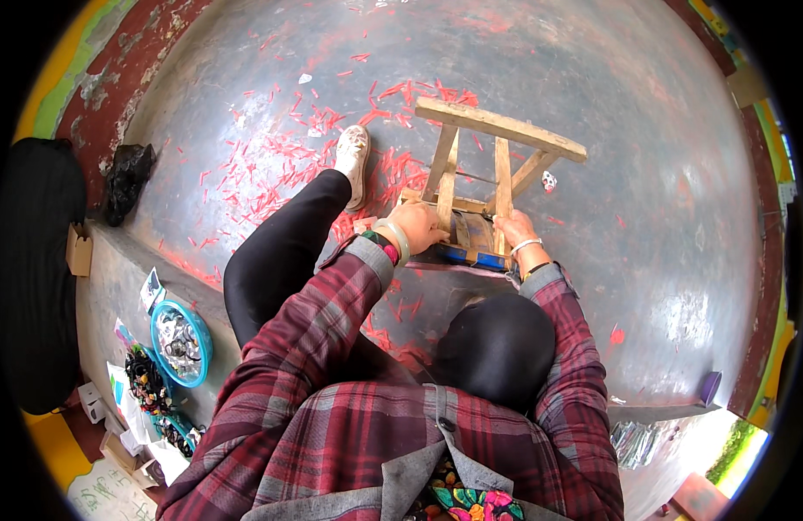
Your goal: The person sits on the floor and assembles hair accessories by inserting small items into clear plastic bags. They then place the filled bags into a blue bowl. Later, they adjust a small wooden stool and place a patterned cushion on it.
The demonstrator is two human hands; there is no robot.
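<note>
A small wooden stool [505,128] is tipped over in front of my knees, its legs and crossbar pointing away from me. Its seat side, with a blue-edged strip, faces down toward me. My left hand [416,224], with a pale bangle at the wrist, is closed on the stool's left side near the base of the legs. On the other side, my right hand [517,230] has its fingers wrapped round the frame by the right leg. The undersides of both hands are hidden.
Red paper scraps [271,174] litter the grey floor [644,200]. At left, a turquoise basin [201,347] of shiny pieces stands on a ledge beside a container of dark items [145,382]. A black bag [128,182] lies by the wall. A purple bowl [710,388] sits far right.
</note>
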